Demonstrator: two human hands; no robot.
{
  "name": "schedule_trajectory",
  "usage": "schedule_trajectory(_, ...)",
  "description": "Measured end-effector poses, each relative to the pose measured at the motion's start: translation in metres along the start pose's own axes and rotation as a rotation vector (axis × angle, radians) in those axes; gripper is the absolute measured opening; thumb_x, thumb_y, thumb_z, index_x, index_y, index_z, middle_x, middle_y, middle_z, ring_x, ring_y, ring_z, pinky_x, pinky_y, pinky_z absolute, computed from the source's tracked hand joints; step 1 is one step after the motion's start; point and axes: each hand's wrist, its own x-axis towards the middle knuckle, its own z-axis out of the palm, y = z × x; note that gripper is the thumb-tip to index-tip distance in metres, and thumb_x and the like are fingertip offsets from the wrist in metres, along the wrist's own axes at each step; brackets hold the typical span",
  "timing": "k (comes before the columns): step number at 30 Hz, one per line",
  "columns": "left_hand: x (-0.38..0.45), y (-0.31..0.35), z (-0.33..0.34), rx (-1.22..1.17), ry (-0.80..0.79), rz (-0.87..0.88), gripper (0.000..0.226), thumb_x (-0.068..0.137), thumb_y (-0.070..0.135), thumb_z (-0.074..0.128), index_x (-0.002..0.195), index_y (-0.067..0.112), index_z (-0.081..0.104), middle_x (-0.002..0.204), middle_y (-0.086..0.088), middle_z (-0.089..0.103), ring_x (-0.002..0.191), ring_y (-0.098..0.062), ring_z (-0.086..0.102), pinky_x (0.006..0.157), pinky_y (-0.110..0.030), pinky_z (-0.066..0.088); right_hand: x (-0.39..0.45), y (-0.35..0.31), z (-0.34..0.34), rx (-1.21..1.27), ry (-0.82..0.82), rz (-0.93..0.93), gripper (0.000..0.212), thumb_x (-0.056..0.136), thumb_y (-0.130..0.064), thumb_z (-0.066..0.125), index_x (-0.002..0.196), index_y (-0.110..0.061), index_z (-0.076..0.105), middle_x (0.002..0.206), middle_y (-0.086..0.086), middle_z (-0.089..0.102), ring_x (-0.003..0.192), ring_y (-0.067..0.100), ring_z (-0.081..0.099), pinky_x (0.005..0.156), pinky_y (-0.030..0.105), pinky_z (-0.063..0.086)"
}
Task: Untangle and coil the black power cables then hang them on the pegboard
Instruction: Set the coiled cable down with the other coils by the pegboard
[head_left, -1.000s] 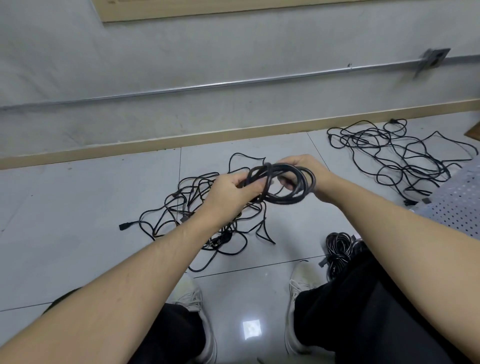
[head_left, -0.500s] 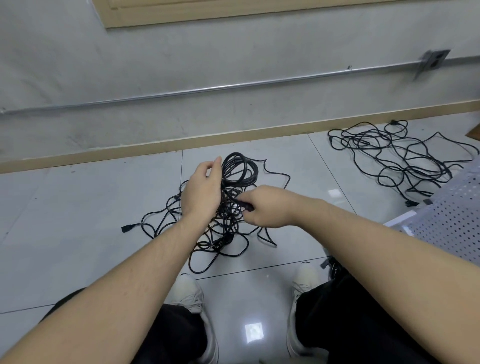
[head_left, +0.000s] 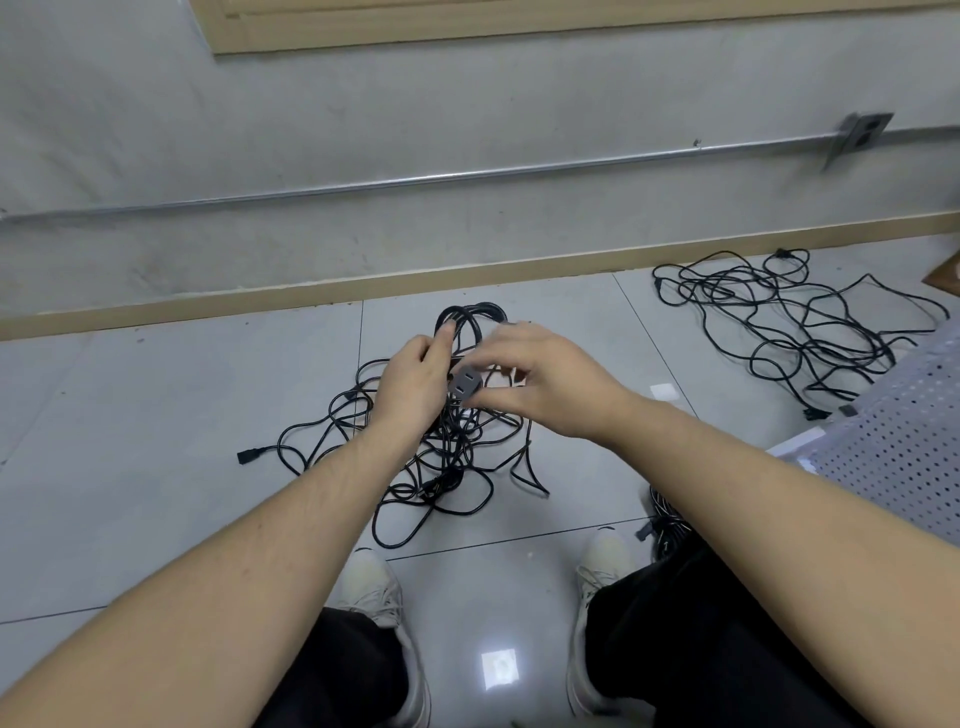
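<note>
While our left hand (head_left: 415, 387) grips the coiled cable (head_left: 470, 325) upright to keep its loops together, our right hand (head_left: 540, 382) pinches the plug (head_left: 464, 387), freeing its end.

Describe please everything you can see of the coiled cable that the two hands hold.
The coiled cable is black, thin and smooth like rubber, wound into several narrow loops that stand upright above the tangled pile on the floor. The left hand grips the loops at their lower part, its fingers wrapped round them. The right hand pinches the plug, a dark grey block with flat metal prongs facing the camera. The lower part of the coil is hidden behind the hands.
</note>
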Motion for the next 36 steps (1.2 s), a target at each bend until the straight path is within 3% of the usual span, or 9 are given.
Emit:
schedule_trajectory(3, -0.002, 0.001, 0.003, 0.011, 0.004, 0.010, 0.045, 0.104, 0.053, 0.043, 0.089, 0.015, 0.062, 0.085, -0.002, 0.066, 0.081, -0.024, 0.059, 0.068, -0.037, 0.040, 0.003, -0.009, -0.008, -0.107, 0.013, 0.016, 0.027, 0.090, -0.047, 0.071, 0.114, -0.037, 0.071, 0.131, -0.020, 0.062, 0.115, 0.003, 0.059, 0.089, 0.025, 0.045)
schedule_trajectory(6, -0.003, 0.001, 0.004, -0.041, -0.018, 0.011, 0.043, 0.102, 0.054, 0.046, 0.090, 0.020, 0.070, 0.086, 0.001, 0.074, 0.085, -0.020, 0.067, 0.073, -0.036, 0.046, 0.004, -0.014, -0.018, -0.243, 0.051, 0.223, 0.032, 0.096, -0.061, 0.053, 0.121, -0.042, 0.059, 0.107, -0.015, 0.070, 0.097, 0.012, 0.063, 0.087, 0.038, 0.051)
schedule_trajectory(9, -0.004, -0.001, 0.008, -0.179, -0.081, -0.021, 0.037, 0.097, 0.057, 0.056, 0.093, 0.027, 0.077, 0.093, 0.008, 0.078, 0.096, -0.014, 0.072, 0.092, -0.035, 0.054, 0.008, -0.011, -0.021, -0.170, 0.143, 0.418, 0.032, 0.100, -0.058, 0.047, 0.112, -0.029, 0.052, 0.090, -0.005, 0.067, 0.089, 0.025, 0.062, 0.083, 0.042, 0.050)
schedule_trajectory(11, -0.007, 0.001, 0.011, -0.305, -0.148, -0.060, 0.035, 0.097, 0.055, 0.060, 0.096, 0.024, 0.075, 0.098, 0.002, 0.079, 0.090, -0.017, 0.072, 0.087, -0.036, 0.057, 0.012, -0.005, -0.020, -0.122, 0.193, 0.488, 0.033, 0.102, -0.054, 0.047, 0.111, -0.023, 0.053, 0.086, -0.002, 0.068, 0.087, 0.026, 0.063, 0.084, 0.044, 0.050)
schedule_trajectory(15, -0.020, 0.012, 0.019, -0.393, -0.212, -0.060, 0.029, 0.106, 0.045, 0.051, 0.109, 0.016, 0.056, 0.093, -0.008, 0.079, 0.058, -0.015, 0.068, 0.053, -0.028, 0.044, 0.013, 0.003, -0.024, 0.189, 0.202, 0.510, 0.017, 0.104, -0.038, 0.051, 0.113, -0.027, 0.061, 0.102, -0.011, 0.076, 0.101, 0.004, 0.066, 0.096, 0.032, 0.047)
schedule_trajectory(19, -0.013, 0.016, 0.017, -0.369, -0.084, -0.007, 0.030, 0.104, 0.054, 0.046, 0.103, 0.027, 0.057, 0.097, 0.000, 0.076, 0.083, -0.023, 0.071, 0.076, -0.043, 0.056, 0.006, -0.010, -0.032, 0.478, 0.288, 0.375, 0.020, 0.105, -0.017, 0.055, 0.115, -0.007, 0.069, 0.097, 0.016, 0.075, 0.083, -0.004, 0.064, 0.082, 0.007, 0.042)
schedule_trajectory(24, -0.018, 0.025, 0.020, -0.216, -0.011, 0.004, 0.047, 0.106, 0.059, 0.031, 0.105, 0.019, 0.056, 0.095, 0.008, 0.067, 0.089, -0.002, 0.058, 0.073, -0.025, 0.041, 0.009, -0.019, -0.020, 0.489, 0.206, 0.333, 0.022, 0.106, -0.020, 0.052, 0.122, -0.021, 0.067, 0.077, -0.003, 0.056, 0.069, 0.000, 0.049, 0.070, 0.007, 0.037)
schedule_trajectory(28, -0.013, 0.026, 0.012, -0.217, 0.086, 0.072, 0.051, 0.107, 0.059, 0.024, 0.094, 0.020, 0.054, 0.088, 0.005, 0.060, 0.083, -0.014, 0.058, 0.076, -0.036, 0.045, 0.009, -0.026, -0.014, 0.475, 0.126, 0.371, 0.042, 0.109, -0.024, 0.047, 0.150, -0.031, 0.048, 0.080, -0.029, 0.055, 0.062, -0.005, 0.050, 0.064, 0.003, 0.040)
schedule_trajectory(36, -0.018, 0.028, 0.005, -0.114, 0.157, 0.176, 0.044, 0.110, 0.049, 0.025, 0.097, 0.017, 0.053, 0.085, 0.008, 0.059, 0.079, -0.008, 0.056, 0.068, -0.025, 0.041, 0.017, -0.029, -0.014, 0.545, 0.181, 0.532, 0.045, 0.099, -0.039, 0.062, 0.142, -0.047, 0.049, 0.067, -0.008, 0.058, 0.064, 0.013, 0.042, 0.059, 0.023, 0.035)
